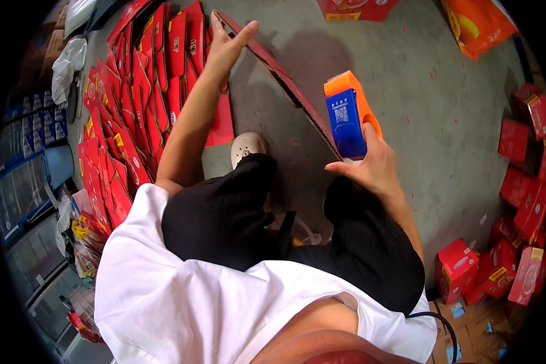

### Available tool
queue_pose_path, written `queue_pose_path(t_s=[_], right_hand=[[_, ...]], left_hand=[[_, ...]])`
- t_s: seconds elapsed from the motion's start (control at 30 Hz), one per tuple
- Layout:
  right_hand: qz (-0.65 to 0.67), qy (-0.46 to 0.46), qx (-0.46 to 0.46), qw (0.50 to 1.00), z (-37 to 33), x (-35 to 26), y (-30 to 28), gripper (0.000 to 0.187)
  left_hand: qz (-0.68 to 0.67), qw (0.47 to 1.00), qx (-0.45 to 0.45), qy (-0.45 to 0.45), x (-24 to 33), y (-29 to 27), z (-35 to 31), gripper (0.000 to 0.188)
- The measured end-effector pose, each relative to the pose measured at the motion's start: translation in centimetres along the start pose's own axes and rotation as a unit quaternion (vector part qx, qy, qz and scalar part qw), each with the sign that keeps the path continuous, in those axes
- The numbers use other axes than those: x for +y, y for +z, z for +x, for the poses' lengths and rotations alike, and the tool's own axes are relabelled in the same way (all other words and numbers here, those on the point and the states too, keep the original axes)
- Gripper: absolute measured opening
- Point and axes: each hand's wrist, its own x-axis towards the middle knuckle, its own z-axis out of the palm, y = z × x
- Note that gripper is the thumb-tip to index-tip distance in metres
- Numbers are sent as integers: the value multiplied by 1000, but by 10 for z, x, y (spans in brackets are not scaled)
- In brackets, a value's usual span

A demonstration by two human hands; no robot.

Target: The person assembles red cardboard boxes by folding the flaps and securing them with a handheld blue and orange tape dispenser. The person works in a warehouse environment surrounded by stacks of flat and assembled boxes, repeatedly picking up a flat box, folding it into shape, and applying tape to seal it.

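A red cardboard carton is raised over the floor in front of me, seen almost edge-on and tilted from upper left to lower right. My left hand grips its far upper end, with the thumb apart on the near side. My right hand is wrapped round an orange and blue tape dispenser, whose toothed edge points away from me. The right thumb reaches across to the carton's near lower corner. Whether the carton is folded flat or partly opened, I cannot tell.
Rows of flattened red cartons lie at left. Made-up red boxes are piled at right, with another red box at the far edge. An orange bag lies at far right. My light clog rests on the grey floor.
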Motion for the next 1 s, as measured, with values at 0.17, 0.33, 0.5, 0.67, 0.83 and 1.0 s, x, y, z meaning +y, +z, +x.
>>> queue_pose_path(t_s=[0.17,0.33,0.5,0.67,0.83,1.0], right_hand=[[316,124,-14,941,6,32,7,64],[168,99,173,965,12,30,-17,47],[71,40,249,965,56,46,-44,57],[6,-50,242,969,95,61,-57,82],[372,25,323,870,11,53,-91,63],[405,76,175,894,-100,60,-82,63]], left_hand=[[-22,998,-48,-19,-21,-44,-1,126],[95,993,-40,50,-15,-47,19,93],[147,959,-241,27,49,-23,-13,44],[563,779,-241,132,45,69,-25,36],[620,626,-467,76,23,83,-42,73],[316,639,-699,56,26,51,6,94]])
